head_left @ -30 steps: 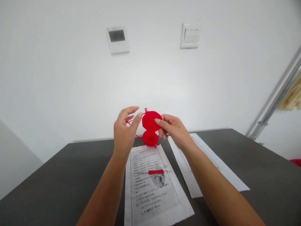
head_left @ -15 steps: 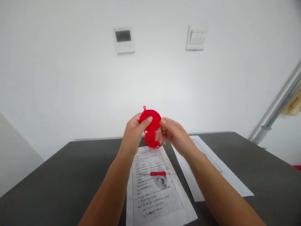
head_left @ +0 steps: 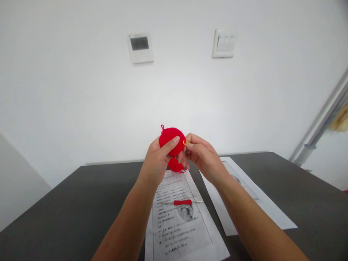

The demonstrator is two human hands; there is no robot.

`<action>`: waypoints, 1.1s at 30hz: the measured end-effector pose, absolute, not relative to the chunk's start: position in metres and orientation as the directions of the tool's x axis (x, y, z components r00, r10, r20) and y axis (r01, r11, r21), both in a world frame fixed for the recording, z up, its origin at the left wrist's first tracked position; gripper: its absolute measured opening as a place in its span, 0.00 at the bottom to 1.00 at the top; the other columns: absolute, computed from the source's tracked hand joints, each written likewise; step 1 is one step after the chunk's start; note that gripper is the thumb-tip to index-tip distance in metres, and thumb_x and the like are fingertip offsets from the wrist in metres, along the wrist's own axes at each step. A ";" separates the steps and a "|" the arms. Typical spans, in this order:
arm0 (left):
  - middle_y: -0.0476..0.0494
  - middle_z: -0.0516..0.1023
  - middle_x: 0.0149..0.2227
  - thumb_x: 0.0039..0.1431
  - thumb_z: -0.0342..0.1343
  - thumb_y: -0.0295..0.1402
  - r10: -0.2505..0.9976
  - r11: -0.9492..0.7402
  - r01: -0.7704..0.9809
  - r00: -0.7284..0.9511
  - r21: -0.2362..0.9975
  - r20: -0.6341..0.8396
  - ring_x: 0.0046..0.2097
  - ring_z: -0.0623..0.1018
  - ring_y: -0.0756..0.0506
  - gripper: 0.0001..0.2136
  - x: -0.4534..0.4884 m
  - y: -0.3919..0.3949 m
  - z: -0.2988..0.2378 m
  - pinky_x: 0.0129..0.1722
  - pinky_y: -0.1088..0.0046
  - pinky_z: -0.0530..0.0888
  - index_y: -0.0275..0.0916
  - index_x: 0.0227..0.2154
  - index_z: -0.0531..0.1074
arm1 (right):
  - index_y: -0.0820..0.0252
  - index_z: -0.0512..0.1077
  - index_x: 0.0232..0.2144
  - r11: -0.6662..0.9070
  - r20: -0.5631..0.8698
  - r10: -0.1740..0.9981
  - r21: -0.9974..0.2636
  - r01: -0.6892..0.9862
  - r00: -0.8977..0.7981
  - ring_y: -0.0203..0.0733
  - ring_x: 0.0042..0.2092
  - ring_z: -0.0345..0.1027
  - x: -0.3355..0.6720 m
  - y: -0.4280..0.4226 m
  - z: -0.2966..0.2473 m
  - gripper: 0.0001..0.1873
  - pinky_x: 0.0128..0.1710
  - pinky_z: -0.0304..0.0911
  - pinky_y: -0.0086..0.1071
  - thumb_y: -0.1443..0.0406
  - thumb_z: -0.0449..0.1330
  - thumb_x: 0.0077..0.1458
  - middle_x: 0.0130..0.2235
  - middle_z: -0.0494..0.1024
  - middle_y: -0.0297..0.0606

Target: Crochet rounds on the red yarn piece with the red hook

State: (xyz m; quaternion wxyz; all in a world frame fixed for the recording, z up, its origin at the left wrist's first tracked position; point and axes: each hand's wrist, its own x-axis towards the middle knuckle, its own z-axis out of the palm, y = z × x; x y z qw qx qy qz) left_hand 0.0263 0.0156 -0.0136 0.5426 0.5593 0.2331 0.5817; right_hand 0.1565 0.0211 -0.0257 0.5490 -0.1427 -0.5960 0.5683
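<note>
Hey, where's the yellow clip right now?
In the head view, just right of centre, the yellow clip is at the fingertips of the right hand, by the right edge of the red disc in the left hand.

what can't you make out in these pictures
All in the head view:
Red disc: its back faces away, and the left grip covers part of its front.
Yellow loop: partly behind the right grip; too small to tell whether it passes through the disc.
Printed sheet: wording too small and blurred.
Second sheet: partly hidden by the right forearm.
Beige thing: cut off by the right edge.
</note>
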 end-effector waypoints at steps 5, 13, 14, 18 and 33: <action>0.51 0.70 0.16 0.56 0.59 0.36 0.891 -0.306 -0.375 0.212 0.875 0.403 0.20 0.70 0.50 0.09 0.026 0.017 -0.013 0.23 0.74 0.71 0.38 0.26 0.68 | 0.58 0.65 0.25 0.336 0.511 0.780 -0.829 -0.446 -0.362 0.31 0.22 0.65 0.157 0.022 -0.027 0.08 0.22 0.58 0.26 0.64 0.56 0.56 0.22 0.75 0.30; 0.51 0.72 0.19 0.54 0.62 0.35 0.891 -0.339 -0.388 0.160 0.857 0.425 0.21 0.70 0.52 0.07 0.026 0.016 -0.014 0.23 0.76 0.70 0.38 0.27 0.71 | 0.58 0.64 0.26 0.383 0.544 0.757 -0.818 -0.429 -0.362 0.31 0.23 0.66 0.158 0.022 -0.029 0.10 0.24 0.59 0.26 0.64 0.54 0.60 0.22 0.75 0.29; 0.51 0.72 0.20 0.54 0.62 0.35 0.891 -0.345 -0.387 0.151 0.855 0.428 0.22 0.70 0.52 0.07 0.026 0.015 -0.014 0.23 0.76 0.70 0.38 0.27 0.72 | 0.58 0.64 0.26 0.387 0.546 0.755 -0.818 -0.427 -0.362 0.31 0.22 0.66 0.158 0.022 -0.029 0.10 0.24 0.59 0.26 0.64 0.54 0.60 0.22 0.74 0.29; 0.51 0.73 0.22 0.52 0.64 0.35 0.891 -0.363 -0.379 0.127 0.851 0.436 0.23 0.71 0.52 0.08 0.026 0.014 -0.013 0.24 0.76 0.70 0.38 0.26 0.72 | 0.58 0.65 0.26 0.390 0.544 0.758 -0.820 -0.418 -0.360 0.32 0.23 0.66 0.158 0.021 -0.029 0.09 0.23 0.59 0.26 0.64 0.55 0.59 0.22 0.74 0.29; 0.51 0.74 0.21 0.49 0.66 0.36 0.890 -0.376 -0.348 0.123 0.859 0.439 0.22 0.72 0.51 0.08 0.026 0.014 -0.014 0.24 0.74 0.71 0.39 0.26 0.73 | 0.57 0.64 0.26 0.403 0.537 0.759 -0.831 -0.383 -0.367 0.32 0.23 0.65 0.160 0.019 -0.028 0.09 0.23 0.58 0.27 0.64 0.54 0.59 0.22 0.75 0.29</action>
